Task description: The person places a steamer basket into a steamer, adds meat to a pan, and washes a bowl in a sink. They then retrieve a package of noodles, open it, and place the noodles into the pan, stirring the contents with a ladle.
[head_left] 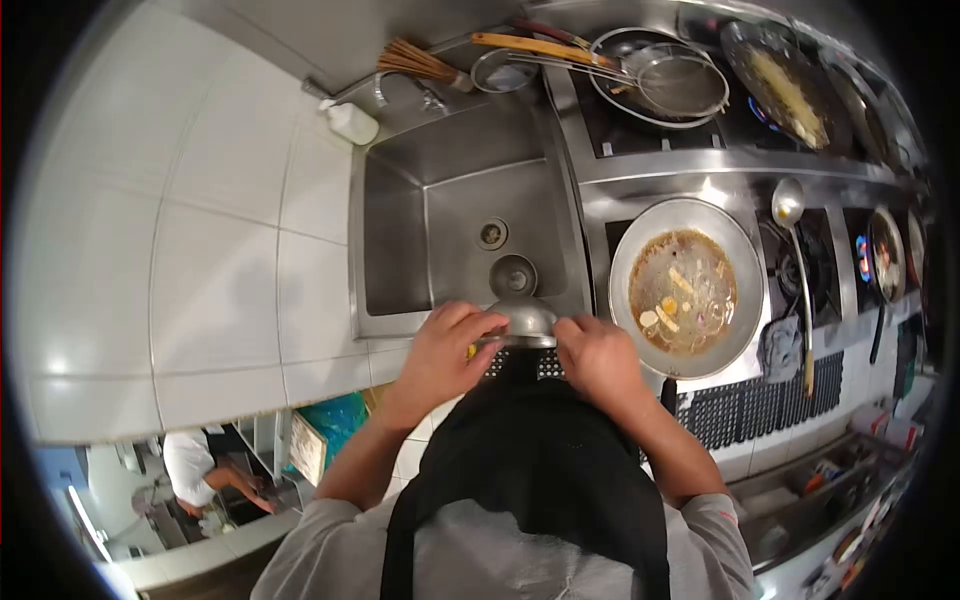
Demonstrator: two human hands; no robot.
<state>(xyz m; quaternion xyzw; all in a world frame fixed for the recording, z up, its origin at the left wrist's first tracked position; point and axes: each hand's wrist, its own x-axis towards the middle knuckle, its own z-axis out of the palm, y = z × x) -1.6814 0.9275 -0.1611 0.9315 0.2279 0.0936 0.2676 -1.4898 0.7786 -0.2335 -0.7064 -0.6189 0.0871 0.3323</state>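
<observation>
A shiny metal bowl (526, 318) is held between my two hands at the front edge of the sink. The bowl is tilted, with its rounded outside facing the sink and its rim towards my apron. My left hand (445, 355) grips the left side of the rim, fingers closed. A small yellow patch shows by those fingers; what it is I cannot make out. On the right side, my right hand (598, 360) pinches the bowl's edge. Just beyond, a second small metal bowl (513, 275) rests in the steel sink (390, 215) near the drain (492, 234).
Right of the sink, a wide pan (745, 230) holds brownish liquid with pale pieces. A ladle (800, 270) lies beside it. Behind are a strainer (680, 82) over a pan and a pan with food (785, 95). A white bottle (350, 122) stands by the faucet. Another person (190, 470) works lower left.
</observation>
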